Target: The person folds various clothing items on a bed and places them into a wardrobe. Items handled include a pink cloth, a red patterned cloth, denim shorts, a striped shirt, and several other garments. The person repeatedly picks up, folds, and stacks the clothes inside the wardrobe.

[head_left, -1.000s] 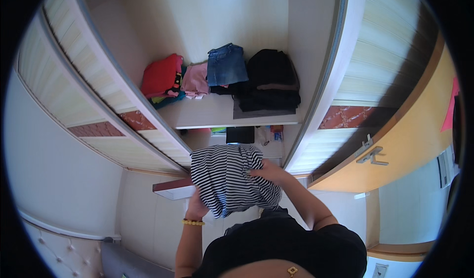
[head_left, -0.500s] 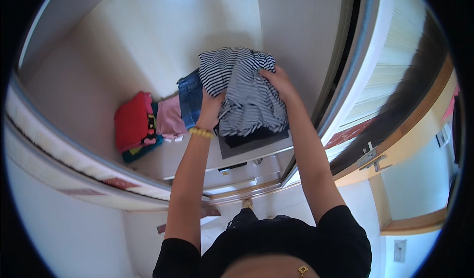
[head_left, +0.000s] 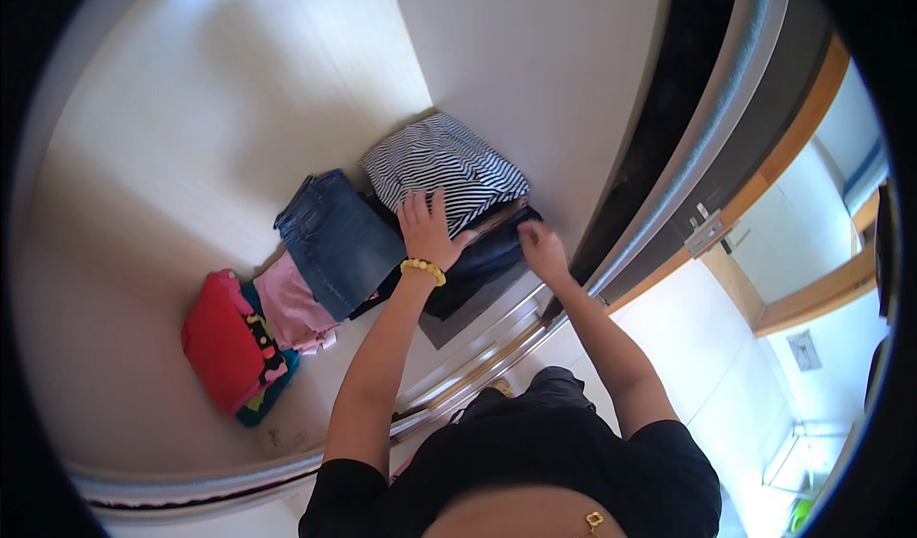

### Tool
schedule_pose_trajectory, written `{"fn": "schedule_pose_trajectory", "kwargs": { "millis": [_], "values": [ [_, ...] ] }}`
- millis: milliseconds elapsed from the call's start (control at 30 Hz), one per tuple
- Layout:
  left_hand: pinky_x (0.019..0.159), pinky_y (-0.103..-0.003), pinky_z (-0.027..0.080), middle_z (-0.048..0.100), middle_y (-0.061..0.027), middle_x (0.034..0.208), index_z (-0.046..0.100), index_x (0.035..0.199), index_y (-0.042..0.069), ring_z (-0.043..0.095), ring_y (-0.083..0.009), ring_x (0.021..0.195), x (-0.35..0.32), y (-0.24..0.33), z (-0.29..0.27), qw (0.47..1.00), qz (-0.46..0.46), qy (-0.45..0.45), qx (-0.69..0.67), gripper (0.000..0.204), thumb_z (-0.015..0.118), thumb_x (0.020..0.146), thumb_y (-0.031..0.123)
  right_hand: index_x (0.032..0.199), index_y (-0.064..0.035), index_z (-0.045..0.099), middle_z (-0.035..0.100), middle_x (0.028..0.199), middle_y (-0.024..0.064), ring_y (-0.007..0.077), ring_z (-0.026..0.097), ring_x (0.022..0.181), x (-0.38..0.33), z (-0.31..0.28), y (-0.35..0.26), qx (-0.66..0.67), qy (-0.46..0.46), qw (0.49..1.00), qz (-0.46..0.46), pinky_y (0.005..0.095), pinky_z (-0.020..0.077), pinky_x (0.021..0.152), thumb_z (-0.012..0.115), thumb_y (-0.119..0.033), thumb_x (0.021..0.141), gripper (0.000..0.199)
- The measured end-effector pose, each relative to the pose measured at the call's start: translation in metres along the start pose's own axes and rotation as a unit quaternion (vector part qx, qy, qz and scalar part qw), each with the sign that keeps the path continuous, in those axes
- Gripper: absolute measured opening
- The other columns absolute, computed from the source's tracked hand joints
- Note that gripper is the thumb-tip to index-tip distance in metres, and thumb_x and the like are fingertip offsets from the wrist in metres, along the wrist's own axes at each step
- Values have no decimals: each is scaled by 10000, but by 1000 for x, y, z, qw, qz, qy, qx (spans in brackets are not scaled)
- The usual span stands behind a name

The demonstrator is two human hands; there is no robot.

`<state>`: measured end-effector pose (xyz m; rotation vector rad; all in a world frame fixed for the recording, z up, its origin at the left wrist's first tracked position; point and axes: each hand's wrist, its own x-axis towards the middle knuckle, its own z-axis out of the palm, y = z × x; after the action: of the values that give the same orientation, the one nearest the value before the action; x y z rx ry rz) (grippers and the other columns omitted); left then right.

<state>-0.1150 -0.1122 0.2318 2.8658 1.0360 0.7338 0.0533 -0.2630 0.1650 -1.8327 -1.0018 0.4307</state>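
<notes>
A folded black-and-white striped garment lies in the corner of the wardrobe shelf, on top of folded dark clothes. My left hand, with a yellow bead bracelet at its wrist, is open with fingers spread, at the near edge of the striped garment. At the right edge of the dark clothes is my right hand, its fingers curled together. Whether cloth is between those fingers is hidden. Folded blue jeans lie left of the striped garment, over some black cloth.
Left of the jeans sit a folded pink garment and a stack with red cloth on top. A flat grey piece lies under the dark clothes. The sliding-door rail runs along the shelf's front; a wooden-framed door stands right.
The striped garment has been let go and now lies flatter, deeper in the corner. My left hand has spread open; my right hand has come down to the dark clothes. The view has turned.
</notes>
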Motion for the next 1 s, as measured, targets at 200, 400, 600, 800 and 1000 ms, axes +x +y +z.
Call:
{"fn": "schedule_pose_trajectory", "kwargs": {
  "millis": [200,400,600,800,1000],
  "values": [
    [945,-594,372,205,-256,1458,124,1471,270,337,-469,1262,21,27,18,986,17,-102,134,1057,796,657,328,1187,33,517,598,1075,172,253,628,933,-17,42,35,445,-27,886,128,325,533,823,502,-50,897,301],
    [787,-449,502,553,-241,1171,371,1382,212,604,-403,911,59,-32,25,987,83,-114,-78,687,650,763,112,1276,28,428,557,1150,177,263,581,1034,16,51,24,616,-12,756,222,343,506,884,561,-53,874,431],
    [815,-432,480,630,-182,1063,491,1295,151,598,-373,952,80,-47,-2,986,-22,-78,-144,532,626,783,96,1246,-28,498,542,1231,116,258,526,1107,69,83,1,670,-55,664,327,408,445,919,626,-157,851,435],
    [895,-411,469,516,-198,1266,365,1385,153,568,-350,1063,66,-13,3,990,37,-127,-39,822,759,667,218,1231,-55,526,539,1252,93,261,508,1106,115,127,33,569,-35,734,370,417,368,974,629,-258,853,441],
    [777,-445,495,589,-189,1123,366,1379,198,597,-392,912,54,-25,19,994,1,-113,-10,762,657,697,24,1208,-43,506,574,1103,95,239,528,958,84,111,-6,470,20,808,355,360,417,835,591,-293,879,423]
  ]
}}
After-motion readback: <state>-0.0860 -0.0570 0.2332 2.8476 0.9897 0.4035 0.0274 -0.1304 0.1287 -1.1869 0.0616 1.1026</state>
